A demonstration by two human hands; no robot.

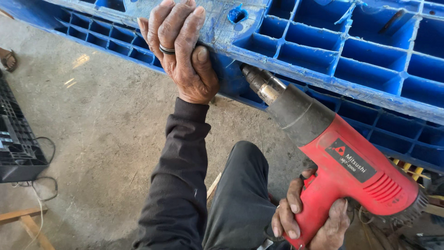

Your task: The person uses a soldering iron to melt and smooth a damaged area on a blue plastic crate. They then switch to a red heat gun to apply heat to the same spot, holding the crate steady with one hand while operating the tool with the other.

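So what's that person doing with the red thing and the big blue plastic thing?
A person is working on a blue plastic pallet that is tipped up on its side over the concrete floor. The left hand grips the pallet's scuffed edge, a ring on one finger. The right hand holds a red heat gun by its handle, with its metal nozzle pointed right at the edge beside the left thumb.
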